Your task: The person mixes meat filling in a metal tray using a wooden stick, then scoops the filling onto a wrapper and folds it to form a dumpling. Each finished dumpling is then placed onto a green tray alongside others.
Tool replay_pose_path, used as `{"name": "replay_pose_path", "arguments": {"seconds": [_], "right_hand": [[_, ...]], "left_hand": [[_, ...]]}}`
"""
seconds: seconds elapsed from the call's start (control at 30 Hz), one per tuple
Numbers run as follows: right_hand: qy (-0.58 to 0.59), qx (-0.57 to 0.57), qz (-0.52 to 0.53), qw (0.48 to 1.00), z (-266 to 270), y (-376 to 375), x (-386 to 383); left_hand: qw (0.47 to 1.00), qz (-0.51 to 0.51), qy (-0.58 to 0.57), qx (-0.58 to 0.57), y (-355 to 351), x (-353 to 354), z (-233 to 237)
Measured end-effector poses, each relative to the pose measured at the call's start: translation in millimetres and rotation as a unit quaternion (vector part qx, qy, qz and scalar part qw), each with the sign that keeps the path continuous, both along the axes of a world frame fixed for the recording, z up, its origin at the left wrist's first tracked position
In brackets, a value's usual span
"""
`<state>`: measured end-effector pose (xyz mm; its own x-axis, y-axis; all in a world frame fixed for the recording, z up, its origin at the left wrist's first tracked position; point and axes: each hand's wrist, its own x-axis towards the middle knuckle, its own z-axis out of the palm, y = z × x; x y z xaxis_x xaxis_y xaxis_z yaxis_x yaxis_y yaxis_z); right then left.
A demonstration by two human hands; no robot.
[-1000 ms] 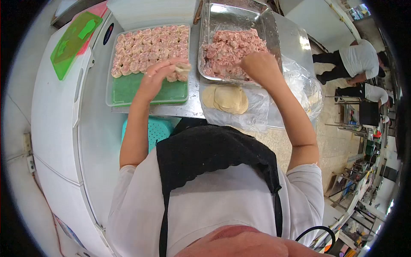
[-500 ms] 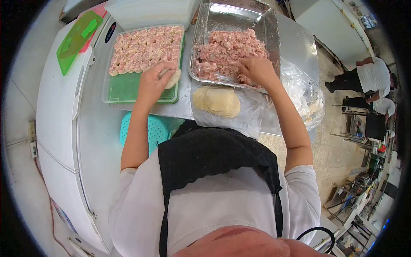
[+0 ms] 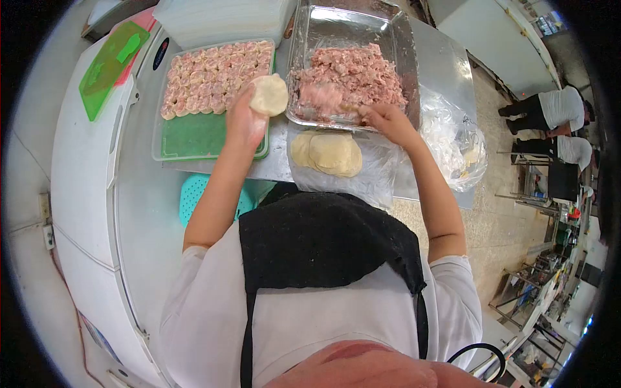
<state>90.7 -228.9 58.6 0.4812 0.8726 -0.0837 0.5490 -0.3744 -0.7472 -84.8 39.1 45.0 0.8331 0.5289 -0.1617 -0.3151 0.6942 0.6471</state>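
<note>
My left hand [image 3: 247,123] holds a round pale dough wrapper [image 3: 269,96], turned face up beside the green-bottomed tray [image 3: 194,137]. Rows of filled dumplings [image 3: 217,74] cover the upper part of that tray. My right hand [image 3: 390,123] is closed on a tool at the near edge of the metal pan [image 3: 352,19]; the tool's end is blurred by motion over the ground meat [image 3: 356,74]. A stack of wrappers [image 3: 333,154] lies on plastic on the table, just below the pan.
White stacked containers [image 3: 223,22] stand behind the tray. A plastic bag [image 3: 456,152] lies right of the pan. A green lid [image 3: 113,68] rests on a white appliance at the left. A turquoise perforated basket [image 3: 194,197] is under the table edge. Two people [image 3: 559,113] stand far right.
My left hand has turned up and moved slightly right, bringing the wrapper into full view. My right hand has shifted down and slightly right, toward the pan's near edge.
</note>
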Motion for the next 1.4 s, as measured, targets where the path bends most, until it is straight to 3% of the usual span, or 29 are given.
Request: {"name": "replay_pose_path", "arguments": {"seconds": [0.07,0.17,0.23,0.3,0.37,0.43,0.5,0.57,0.63,0.7,0.73,0.8,0.87,0.97,1.03,1.07,1.1,1.13,1.17,1.2,1.27,1.4], "right_hand": [[0.125,0.045,-0.140,0.981,19.2,0.5,-5.9],[0.189,0.125,-0.215,0.950,51.6,20.7,-27.7],[0.150,0.159,-0.188,0.958,19.2,21.0,-19.4],[-0.120,0.111,-0.135,0.977,12.3,28.2,-26.5],[-0.123,0.119,-0.113,0.979,31.0,16.0,-21.2],[-0.298,-0.115,-0.061,0.946,73.2,0.7,-30.6],[-0.312,-0.117,-0.071,0.940,77.3,-4.8,-35.5],[-0.321,-0.007,-0.050,0.946,54.1,-6.5,-29.2],[-0.293,-0.025,-0.035,0.955,62.1,-12.5,-19.7],[-0.357,-0.168,-0.026,0.918,106.2,-23.0,-19.7],[-0.358,-0.165,-0.024,0.919,105.0,-24.4,-21.3],[-0.345,0.000,-0.034,0.938,95.6,-24.8,-26.4],[-0.323,0.005,-0.018,0.946,72.6,-29.2,-8.3],[-0.261,0.047,0.004,0.964,81.6,-48.2,16.4],[-0.010,0.080,-0.063,0.995,93.2,-62.5,23.7],[-0.007,0.143,-0.054,0.988,84.9,-66.2,25.0],[-0.006,0.144,-0.051,0.988,86.8,-70.2,25.9],[0.043,0.087,-0.023,0.995,90.8,-73.8,26.5],[0.091,0.028,0.007,0.995,93.5,-76.2,27.4],[0.091,0.029,0.013,0.995,94.1,-79.2,26.6],[0.075,0.068,0.040,0.994,94.1,-83.8,24.4],[0.082,0.079,0.085,0.990,67.8,-77.6,30.0]], "left_hand": [[0.998,0.013,-0.003,-0.062,-8.4,24.7,3.0],[0.989,-0.045,-0.035,-0.137,-31.7,62.5,17.1],[0.985,-0.052,-0.063,-0.150,-45.5,78.2,42.5],[0.981,-0.058,-0.089,-0.163,-50.8,82.5,49.3],[0.972,-0.055,-0.038,-0.225,-48.7,82.6,44.4],[0.974,-0.043,-0.030,-0.219,-51.7,85.8,25.7],[0.978,-0.020,-0.010,-0.208,-57.7,89.5,10.4],[0.982,-0.040,-0.003,-0.187,-67.6,90.2,22.8],[0.984,-0.022,0.015,-0.173,-77.2,92.3,47.1],[0.991,-0.008,0.036,-0.132,-71.7,97.3,33.4],[0.991,-0.023,0.036,-0.124,-72.6,98.6,32.6],[0.984,0.002,0.034,-0.173,-79.5,108.3,30.6],[0.981,-0.002,-0.001,-0.193,-83.3,110.5,32.5],[0.973,-0.050,-0.062,-0.216,-89.4,96.9,44.0],[0.994,-0.071,-0.026,0.076,-104.7,89.1,60.1],[0.979,-0.136,-0.036,0.146,-104.5,76.3,68.1],[0.979,-0.133,-0.035,0.147,-104.8,75.5,72.6],[0.928,-0.100,0.005,0.360,-106.0,74.6,76.0],[0.828,-0.061,0.047,0.555,-106.8,73.8,79.1],[0.828,-0.056,0.051,0.555,-107.1,73.4,82.3],[0.769,-0.142,0.043,0.622,-105.3,74.0,86.5],[0.765,-0.239,0.035,0.597,-96.1,76.3,85.6]]}}
